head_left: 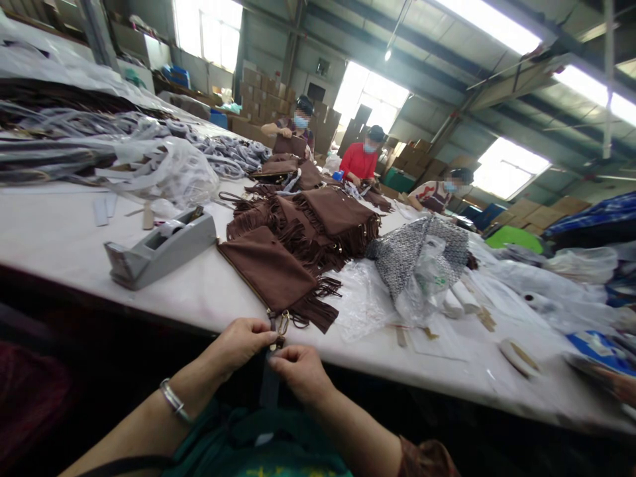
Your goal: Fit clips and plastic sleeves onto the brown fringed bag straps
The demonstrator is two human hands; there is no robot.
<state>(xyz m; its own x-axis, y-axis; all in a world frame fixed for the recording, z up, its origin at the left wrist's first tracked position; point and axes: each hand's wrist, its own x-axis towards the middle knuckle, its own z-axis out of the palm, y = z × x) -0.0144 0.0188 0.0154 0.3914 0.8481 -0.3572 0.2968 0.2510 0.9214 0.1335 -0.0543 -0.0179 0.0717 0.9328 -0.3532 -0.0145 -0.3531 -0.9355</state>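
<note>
Head view: fringed brown pouch at the surface's near edge

Its gold clasp hangs past the edge, pinched in the left hand; the right hand pinches a dark strip just below. Behind the pouch lie more brown pouches, piled; a grey tape dispenser stands to the left.

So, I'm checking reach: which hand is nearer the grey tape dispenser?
Left. The left hand is to the right of the tape dispenser and closer to the camera; the right hand is farther right.
</note>
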